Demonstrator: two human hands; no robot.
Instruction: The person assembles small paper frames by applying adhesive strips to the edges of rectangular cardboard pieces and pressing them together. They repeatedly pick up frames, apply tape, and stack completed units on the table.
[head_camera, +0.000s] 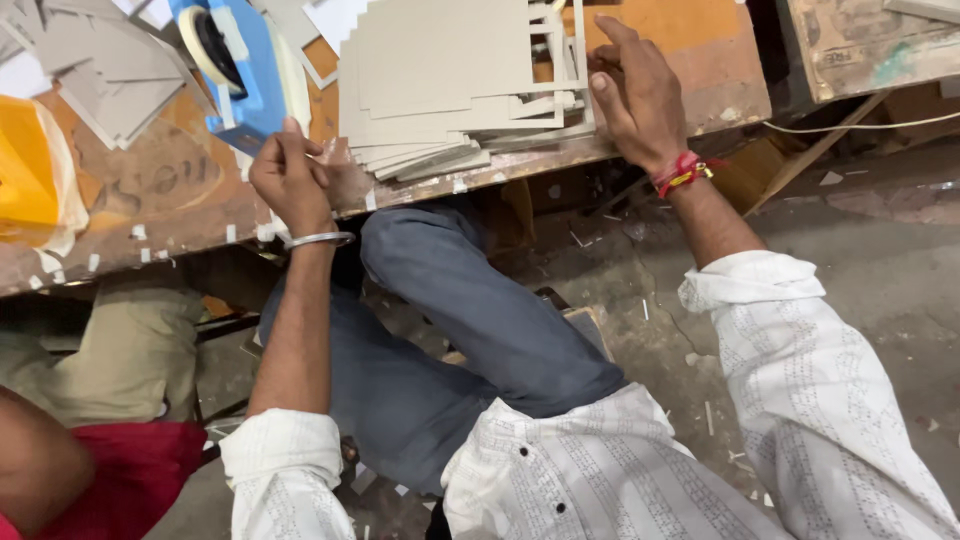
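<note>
The left hand (292, 172) is curled into a loose fist at the near edge of the worn wooden table (160, 200), its fingertips pinched together just below a blue tape dispenser (240, 65); whether a strip of tape sits between them is too small to tell. A metal bangle (318, 239) circles that wrist. The right hand (632, 95) lies spread, fingers open, touching the right side of a fanned stack of grey cardboard sheets (450, 80), some cut into frames, which rests at the table's near edge. Red thread (682, 172) is tied around the right wrist. More grey cardboard pieces (105, 70) lie at the far left, beside a yellow bundle (25, 160). Another person's red sleeve (130, 470) shows at lower left.
</note>
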